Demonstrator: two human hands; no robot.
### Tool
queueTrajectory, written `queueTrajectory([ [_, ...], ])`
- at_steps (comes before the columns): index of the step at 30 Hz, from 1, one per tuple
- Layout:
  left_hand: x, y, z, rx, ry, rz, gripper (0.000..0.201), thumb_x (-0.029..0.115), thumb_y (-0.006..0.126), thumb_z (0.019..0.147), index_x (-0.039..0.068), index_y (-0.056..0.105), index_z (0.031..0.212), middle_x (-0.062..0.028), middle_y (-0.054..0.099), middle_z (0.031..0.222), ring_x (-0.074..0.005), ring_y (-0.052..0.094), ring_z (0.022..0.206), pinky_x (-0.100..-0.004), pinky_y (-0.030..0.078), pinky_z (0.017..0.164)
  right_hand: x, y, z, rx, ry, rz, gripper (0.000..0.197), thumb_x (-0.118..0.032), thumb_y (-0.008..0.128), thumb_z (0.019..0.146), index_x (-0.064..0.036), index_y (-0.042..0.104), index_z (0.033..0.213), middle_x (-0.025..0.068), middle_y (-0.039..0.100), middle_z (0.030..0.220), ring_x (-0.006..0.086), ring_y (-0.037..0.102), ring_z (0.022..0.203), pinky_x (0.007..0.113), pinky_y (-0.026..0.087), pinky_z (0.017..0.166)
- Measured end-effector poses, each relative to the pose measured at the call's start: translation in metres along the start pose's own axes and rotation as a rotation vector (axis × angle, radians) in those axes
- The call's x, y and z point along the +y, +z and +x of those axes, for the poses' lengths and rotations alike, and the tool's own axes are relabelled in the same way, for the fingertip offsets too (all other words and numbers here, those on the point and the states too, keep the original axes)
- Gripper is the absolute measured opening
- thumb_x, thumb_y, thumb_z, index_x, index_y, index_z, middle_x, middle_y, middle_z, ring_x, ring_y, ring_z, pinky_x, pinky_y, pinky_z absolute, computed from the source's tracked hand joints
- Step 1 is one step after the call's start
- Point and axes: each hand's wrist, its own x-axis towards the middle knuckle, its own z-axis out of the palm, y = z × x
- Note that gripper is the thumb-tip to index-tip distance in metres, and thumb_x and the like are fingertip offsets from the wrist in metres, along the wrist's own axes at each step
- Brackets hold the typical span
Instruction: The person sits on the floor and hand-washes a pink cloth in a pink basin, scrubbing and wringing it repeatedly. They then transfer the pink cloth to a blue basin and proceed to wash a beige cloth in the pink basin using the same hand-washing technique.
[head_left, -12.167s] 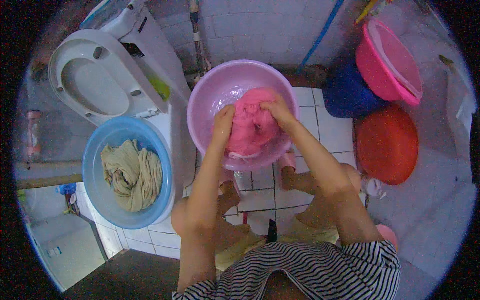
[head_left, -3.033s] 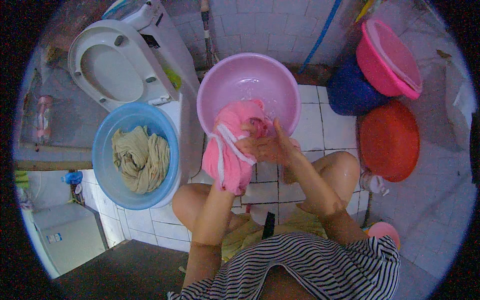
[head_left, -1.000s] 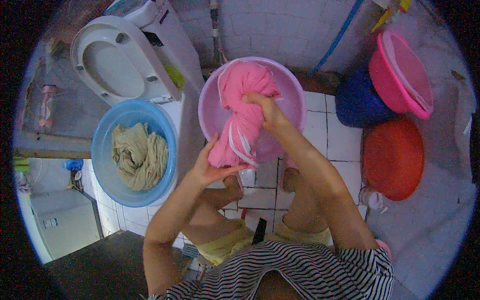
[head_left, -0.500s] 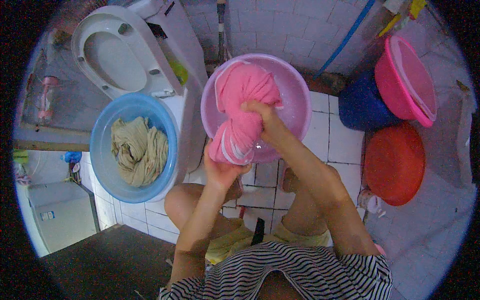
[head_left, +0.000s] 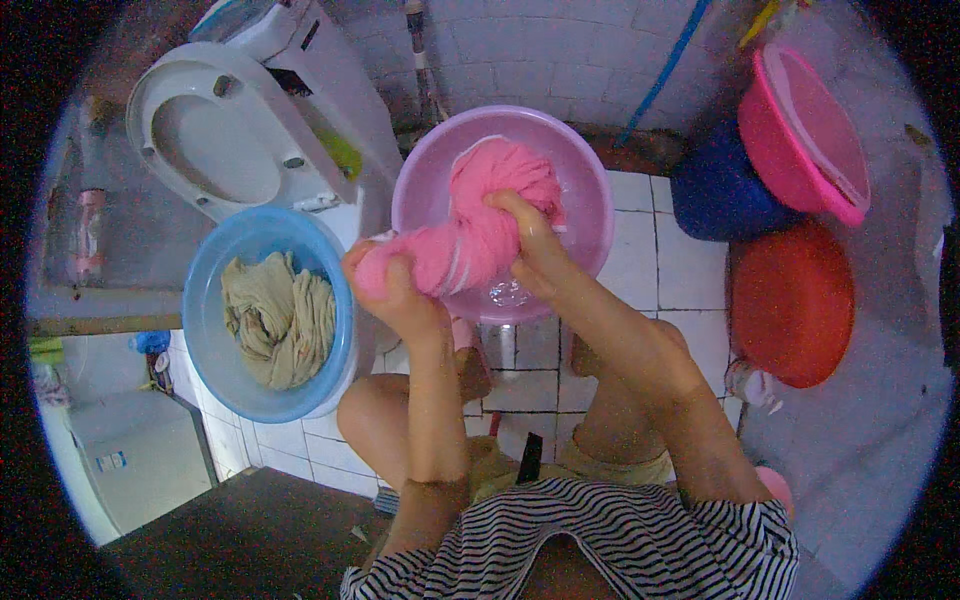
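Over the lilac plastic basin (head_left: pixel 602 230) | white-trimmed pink cloth (head_left: pixel 480 245), one end past the rim | left hand (head_left: pixel 403 303) clasped round that end, right hand (head_left: pixel 537 243) round its middle | wringing, seemingly: best counter-twist firmly, drips kept inside

Dim, bluish light here, grain speckling everything! Pink cloth (head_left: pixel 478 235) looks soft, glints sit low in the lilac basin (head_left: pixel 422 195), shadow behind the blue bucket (head_left: pixel 722 190) upper right, edges bowing into black corners.

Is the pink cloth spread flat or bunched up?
Bunched up: the pink cloth is gathered into a thick roll, left hand around one end, right hand around its middle.
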Motion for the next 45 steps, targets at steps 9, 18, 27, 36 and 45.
queueTrajectory([
  [9, 0.016, 0.035, -0.018, -0.923, 1.024, 0.647, 0.029, 0.019, 0.068, 0.056, 0.015, 0.06, 0.084, -0.0049, 0.054, 0.084, -0.025, 0.051, 0.081, -0.0397, 0.04, 0.074, -0.016, -0.026, 0.032, 0.084, 0.454, -0.269, 0.038, -0.028, 0.06, 0.082, -0.0056, 0.054, 0.112, 0.0104, 0.061, 0.103, 0.0199, 0.061, 0.091, 0.033, 0.051, 0.079],
  [18, -0.014, 0.021, -0.045, -1.822, 1.409, 0.835, 0.032, 0.033, 0.056, 0.072, 0.027, 0.059, 0.103, 0.0005, 0.052, 0.116, -0.0246, 0.05, 0.106, -0.0497, 0.038, 0.091, 0.002, -0.057, 0.064, -0.119, 0.249, -1.039, 0.061, -0.038, 0.07, 0.07, 0.0041, 0.056, 0.112, 0.0153, 0.06, 0.108, 0.0229, 0.058, 0.098, 0.032, 0.046, 0.084],
  [27, -0.054, 0.015, -0.059, -2.052, 1.42, 0.938, 0.029, 0.026, 0.054, 0.074, 0.018, 0.065, 0.099, 0.0017, 0.06, 0.105, -0.0214, 0.05, 0.106, -0.0413, 0.035, 0.094, 0.009, -0.045, 0.056, 0.031, 0.172, -1.395, 0.069, -0.026, 0.076, 0.058, 0.0053, 0.052, 0.115, 0.0162, 0.057, 0.113, 0.0255, 0.055, 0.103, 0.033, 0.044, 0.088],
  [36, -0.088, 0.019, -0.074, -2.303, 1.5, 1.316, 0.04, 0.028, 0.039, 0.089, 0.016, 0.049, 0.125, -0.0073, 0.041, 0.137, -0.0228, 0.032, 0.131, -0.0429, 0.023, 0.109, 0.011, -0.041, 0.043, -0.028, -0.185, -1.727, 0.057, -0.045, 0.072, 0.052, -0.0001, 0.066, 0.087, 0.02, 0.065, 0.09, 0.0303, 0.063, 0.084, 0.036, 0.05, 0.078],
  [45, -0.027, 0.05, -0.061, -2.446, 0.888, 1.041, 0.041, 0.022, 0.065, 0.067, 0.014, 0.062, 0.108, -0.0083, 0.054, 0.121, -0.0253, 0.046, 0.118, -0.0419, 0.032, 0.101, 0.01, -0.07, 0.05, 0.018, 0.079, -1.338, 0.05, -0.038, 0.073, 0.059, 0.0008, 0.066, 0.09, 0.0151, 0.065, 0.09, 0.025, 0.062, 0.084, 0.032, 0.05, 0.073],
])
